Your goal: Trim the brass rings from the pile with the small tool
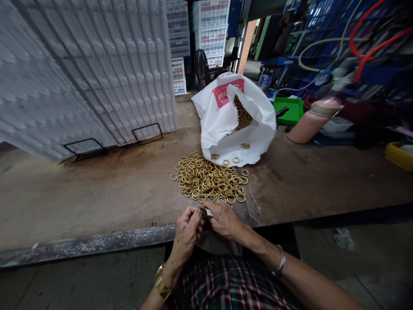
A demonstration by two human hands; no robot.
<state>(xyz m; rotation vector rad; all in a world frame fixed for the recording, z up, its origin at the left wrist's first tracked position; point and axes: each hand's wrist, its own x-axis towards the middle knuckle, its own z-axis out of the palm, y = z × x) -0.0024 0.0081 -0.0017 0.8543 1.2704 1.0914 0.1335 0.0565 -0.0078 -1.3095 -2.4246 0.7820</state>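
Observation:
My left hand (187,226) is closed in a pinch at the table's front edge, and what sits between its fingers is too small to make out. Right beside it, my right hand (226,220) grips a small tool with a whitish body (209,212) and a dark tip; its exact kind is unclear. The dark tip points toward my left fingertips. Just beyond both hands lies a heap of brass-coloured rings (208,176) on the brown table (129,185). Behind the heap, a torn white sack (209,116) lies on its side with more rings inside its opening.
Tall ribbed translucent plastic trays (129,64) stand at the left, by black wire stands (147,133). To the right are a green tray (288,110), a pink bottle (309,122) and a yellow container (399,153). White crates (212,36) and a fan (201,69) stand farther back.

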